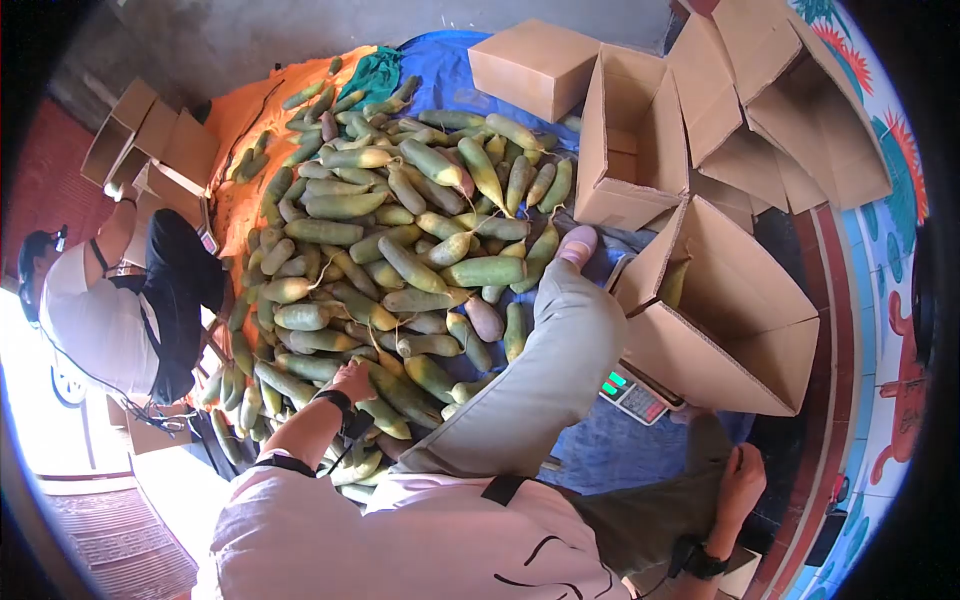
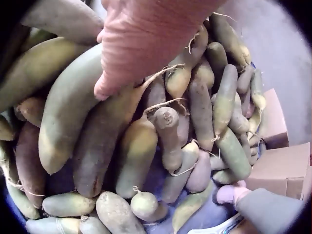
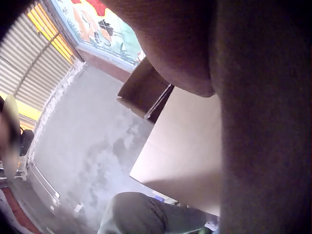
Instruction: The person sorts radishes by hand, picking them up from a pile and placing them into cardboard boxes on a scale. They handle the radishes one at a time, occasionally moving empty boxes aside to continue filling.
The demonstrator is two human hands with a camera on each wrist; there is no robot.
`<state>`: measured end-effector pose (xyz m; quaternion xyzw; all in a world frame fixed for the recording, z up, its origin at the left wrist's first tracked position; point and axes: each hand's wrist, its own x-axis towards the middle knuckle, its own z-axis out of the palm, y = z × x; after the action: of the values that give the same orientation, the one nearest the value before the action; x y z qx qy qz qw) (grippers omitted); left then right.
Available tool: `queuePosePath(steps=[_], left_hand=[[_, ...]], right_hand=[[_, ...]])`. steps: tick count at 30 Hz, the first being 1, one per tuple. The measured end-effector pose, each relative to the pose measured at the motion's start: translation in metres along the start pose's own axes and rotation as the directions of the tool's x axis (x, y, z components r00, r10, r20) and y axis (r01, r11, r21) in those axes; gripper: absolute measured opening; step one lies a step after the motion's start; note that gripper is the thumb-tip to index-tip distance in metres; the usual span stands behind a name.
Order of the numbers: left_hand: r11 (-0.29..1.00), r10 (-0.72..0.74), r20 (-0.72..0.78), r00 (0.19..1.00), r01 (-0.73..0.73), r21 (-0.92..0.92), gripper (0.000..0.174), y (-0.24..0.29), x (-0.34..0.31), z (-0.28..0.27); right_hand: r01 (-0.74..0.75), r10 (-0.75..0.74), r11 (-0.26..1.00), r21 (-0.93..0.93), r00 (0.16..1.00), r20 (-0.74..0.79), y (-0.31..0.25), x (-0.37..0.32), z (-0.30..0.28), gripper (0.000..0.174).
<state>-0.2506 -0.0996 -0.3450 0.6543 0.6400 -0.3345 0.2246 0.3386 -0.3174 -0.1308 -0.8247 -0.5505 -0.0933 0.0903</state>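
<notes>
Green, yellow-tinged radishes (image 1: 410, 265) lie heaped left of the digital scale (image 1: 632, 398) in the head view. Among them, also left of the scale, the left hand (image 1: 352, 380) touches a thick radish (image 2: 68, 112); I cannot tell whether its fingers grip. Below and right of the scale, the right hand (image 1: 741, 484) has loosely bent fingers, holding nothing visible.

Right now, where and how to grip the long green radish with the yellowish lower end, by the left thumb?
Probably the thick middle of the long green radish, from above with the left hand: its rounded upper side is exposed, while a darker radish crowds one flank.
</notes>
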Motion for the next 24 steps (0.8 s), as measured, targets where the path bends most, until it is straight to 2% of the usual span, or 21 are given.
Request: queuePosePath(steps=[2,3,5,6,8,10,11,12,14,15,16,18,21,24], left_hand=[[0.991,0.044,0.158,0.987,-0.063,0.12,0.071,0.002,-0.003,-0.009],[0.99,0.042,0.153,0.987,-0.061,0.123,0.071,0.003,-0.006,-0.012],[0.974,0.147,0.232,0.962,-0.181,0.134,0.068,0.009,-0.016,-0.018],[0.973,0.148,0.226,0.963,-0.183,0.143,0.068,0.015,-0.022,-0.021],[0.966,0.129,0.397,0.909,-0.206,0.157,0.059,0.026,-0.033,-0.023],[0.941,0.208,0.329,0.921,-0.28,0.191,0.052,0.031,-0.04,-0.014],[0.958,0.159,0.414,0.896,-0.241,0.155,0.05,0.037,-0.042,-0.018],[0.969,0.171,0.399,0.901,-0.227,0.095,0.048,0.038,-0.044,-0.02],[0.949,0.281,0.336,0.899,-0.313,0.044,0.047,0.038,-0.04,-0.034],[0.962,0.262,0.306,0.915,-0.272,-0.011,0.047,0.041,-0.043,-0.049],[0.963,0.242,0.325,0.914,-0.266,0.03,0.048,0.046,-0.041,-0.068],[0.956,0.281,0.261,0.924,-0.293,0.007,0.05,0.055,-0.035,-0.106],[0.908,0.308,-0.07,0.949,-0.315,-0.277,0.055,0.081,-0.062,-0.179],[0.733,0.354,-0.362,0.862,-0.496,-0.466,0.057,0.117,-0.081,-0.232]], right_hand=[[-0.018,0.018,1.0,0.005,1.0,0.015,-0.005,0.003,-0.003,0.01],[-0.031,0.03,0.999,0.014,0.999,0.025,-0.006,0.003,-0.004,0.01],[-0.052,0.051,0.998,0.027,0.998,0.031,-0.008,0.003,-0.006,0.01],[-0.048,0.047,0.998,0.034,0.999,0.02,-0.009,0.003,-0.006,0.009],[-0.058,0.058,0.997,0.04,0.998,0.002,-0.011,0.002,-0.007,0.008],[-0.077,0.078,0.995,0.065,0.997,-0.022,-0.012,0.002,-0.009,0.007],[-0.097,0.099,0.993,0.062,0.995,-0.033,-0.01,0.001,-0.009,0.007],[-0.094,0.096,0.994,0.055,0.995,-0.028,-0.008,0.0,-0.008,0.007],[-0.105,0.107,0.994,0.038,0.994,-0.028,-0.002,-0.001,-0.008,0.006],[-0.108,0.11,0.993,0.053,0.993,-0.037,-0.003,-0.002,-0.009,0.006],[-0.111,0.115,0.991,0.07,0.992,-0.047,-0.004,-0.002,-0.009,0.007],[-0.136,0.139,0.989,0.054,0.989,-0.056,-0.003,-0.004,-0.01,0.006],[-0.131,0.139,0.987,0.088,0.987,-0.086,-0.005,-0.004,-0.013,0.006],[-0.123,0.135,0.987,0.1,0.983,-0.122,-0.001,-0.007,-0.012,0.007]])
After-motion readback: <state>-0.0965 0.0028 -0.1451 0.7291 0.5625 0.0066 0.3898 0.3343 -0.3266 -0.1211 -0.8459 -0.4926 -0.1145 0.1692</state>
